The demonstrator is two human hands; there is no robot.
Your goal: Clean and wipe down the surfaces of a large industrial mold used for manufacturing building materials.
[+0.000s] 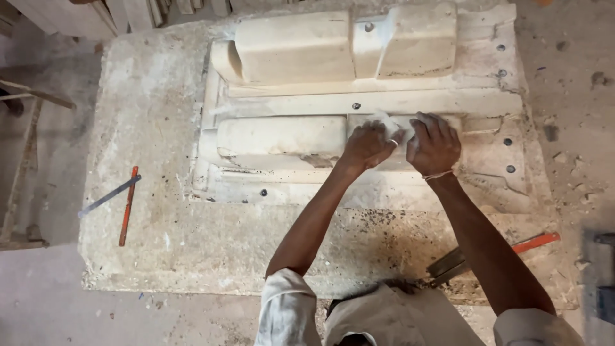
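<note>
Sandpaper-like pale scrap [396, 125] sits pinched between my two hands on the lower raised block [282, 136] of the pale mould [487, 102], near the mould's middle. My left hand [367, 145] is curled into a fist with its fingers closed on the scrap's left part, and my right hand [435, 143] is bent over it from the right, fingers folded down on it; the two hands nearly touch. I cannot tell exactly what the scrap is made of.

The mould lies flat on a rough concrete slab [147, 128], filling the slab's right and upper part. Its lower edge leaves a wide bare strip of slab toward me, and to the left there is broad open slab as well. Dark round bolt heads [508, 141] dot the mould's right flange and centre rib. Two more raised blocks [339, 45] stand along the far side.

On the open left part of the slab lie an orange-handled tool [128, 206] and a thin dark blade [109, 196] crossing it, well apart from my hands. Near my right elbow another orange-handled tool [535, 241] rests by the slab's near edge. Wooden planks [70, 16] are stacked beyond the far left corner
</note>
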